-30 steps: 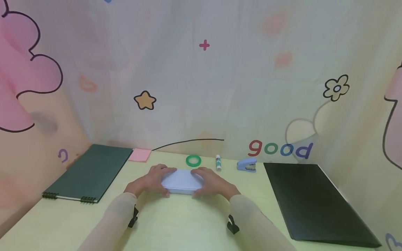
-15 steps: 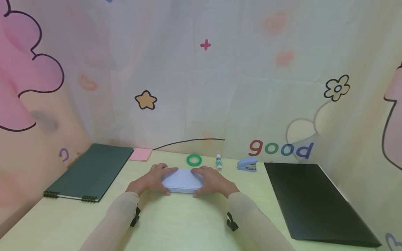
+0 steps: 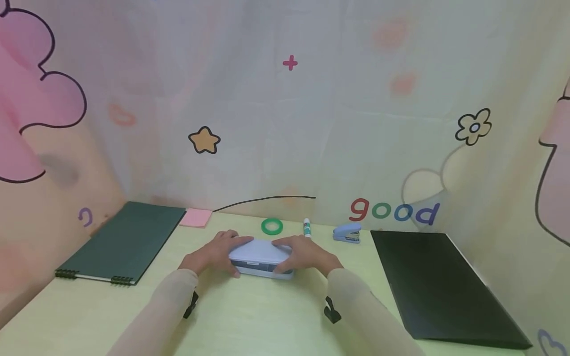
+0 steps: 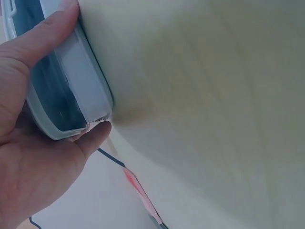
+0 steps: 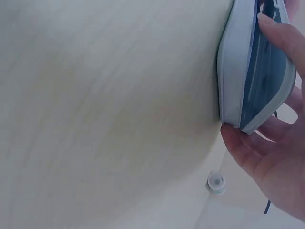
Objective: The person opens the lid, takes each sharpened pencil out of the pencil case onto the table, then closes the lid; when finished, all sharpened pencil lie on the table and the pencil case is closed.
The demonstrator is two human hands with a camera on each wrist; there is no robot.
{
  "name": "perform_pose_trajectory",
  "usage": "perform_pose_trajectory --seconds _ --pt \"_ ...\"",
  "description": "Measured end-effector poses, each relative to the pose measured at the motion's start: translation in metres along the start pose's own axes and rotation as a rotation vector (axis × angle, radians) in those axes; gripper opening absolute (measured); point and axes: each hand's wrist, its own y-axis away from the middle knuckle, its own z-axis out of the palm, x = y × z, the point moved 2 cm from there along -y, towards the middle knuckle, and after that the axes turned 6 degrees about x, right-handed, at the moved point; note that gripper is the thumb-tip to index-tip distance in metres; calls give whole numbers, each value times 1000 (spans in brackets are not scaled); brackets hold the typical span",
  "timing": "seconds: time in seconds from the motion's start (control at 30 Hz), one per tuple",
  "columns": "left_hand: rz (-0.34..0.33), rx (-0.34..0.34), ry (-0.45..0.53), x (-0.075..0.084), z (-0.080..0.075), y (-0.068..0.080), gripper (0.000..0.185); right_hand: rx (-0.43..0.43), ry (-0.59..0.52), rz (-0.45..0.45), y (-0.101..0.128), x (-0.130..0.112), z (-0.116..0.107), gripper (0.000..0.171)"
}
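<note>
A pale blue lidded box, which looks like a pencil case (image 3: pixel 260 252), sits at mid-table in the head view. Its lid is raised along the front, and a dark gap shows beneath. My left hand (image 3: pixel 215 251) grips the left end, thumb at the front and fingers over the top and far side. At the other end my right hand (image 3: pixel 307 252) holds it, its thumb at the front gap. The left wrist view shows the left hand (image 4: pixel 43 162) around one end of the case. In the right wrist view, the right thumb (image 5: pixel 281 36) lies at the lid's opening. The contents are hidden.
Along the back lie pink sticky notes (image 3: pixel 196 217), a green tape roll (image 3: pixel 263 228), a glue stick (image 3: pixel 307 226) and a blue stapler (image 3: pixel 347 234). A dark green spiral notebook (image 3: pixel 124 242) lies left, a black folder (image 3: pixel 441 287) right. A printed curtain (image 3: pixel 267 123) hangs behind.
The case's lid has lifted at the front, opening a dark gap that was not visible before. The right hand has shifted slightly to the right; the left hand keeps its grip.
</note>
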Motion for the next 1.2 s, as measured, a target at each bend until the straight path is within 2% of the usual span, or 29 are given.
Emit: perform_pose_trajectory --seconds 0.2,0.37,0.53,0.67,0.9,1.0,1.2 --pt "3 -3 -12 -3 -3 2 92 -1 63 -53 3 -2 11 81" --pt "-16 -7 -9 0 2 -2 93 34 87 -76 10 4 14 81" --pt "-34 -6 -16 1 3 -3 94 115 59 -115 15 11 14 78" --pt "-43 -4 -1 -6 1 -4 96 131 49 -132 17 14 11 78" --pt "-86 60 212 -31 1 -6 95 124 -19 -75 17 16 4 75" --pt "-86 66 225 -35 1 -7 101 127 -69 -49 18 19 2 75" --pt "-103 78 224 -31 -4 -6 113 135 -127 3 15 21 1 76"
